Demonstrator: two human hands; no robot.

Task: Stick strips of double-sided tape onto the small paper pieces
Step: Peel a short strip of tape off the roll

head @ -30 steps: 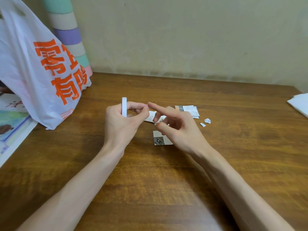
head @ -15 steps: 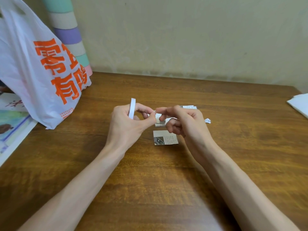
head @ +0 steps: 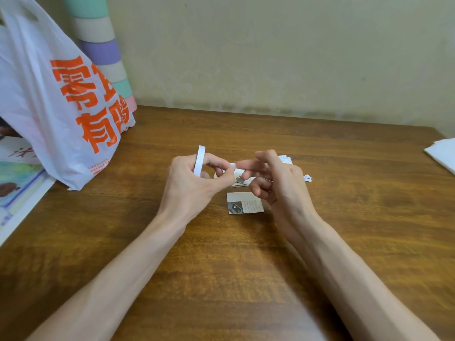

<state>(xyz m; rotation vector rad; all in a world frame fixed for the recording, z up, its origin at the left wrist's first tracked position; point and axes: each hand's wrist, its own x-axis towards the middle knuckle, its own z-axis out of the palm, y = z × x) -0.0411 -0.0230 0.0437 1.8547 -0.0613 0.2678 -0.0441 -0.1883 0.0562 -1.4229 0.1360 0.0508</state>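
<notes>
Plastic comes first: a thin, crinkled white carrier bag with orange characters slumps at the left end of the glossy, wood-grained desk. Next along, the left hand has its grip clamped on the tape roll, a narrow white ring stood on edge. Its fingers curl around the roll and its thumb tip presses at the tape end. Meeting it is the right hand, its grip drawn together, fingertips pinching a small white slip with grey print. I take the slip for a paper piece being taped, though the fingers hide the join. Just below lies a flat, rectangular printed paper piece, print side up, with no strip visible on it. More cut pieces peek out behind the right hand, with tiny scraps beside them. White sheets sit at the far right edge. The job looks underway: one strip in hand, several pieces seemingly left to do.
</notes>
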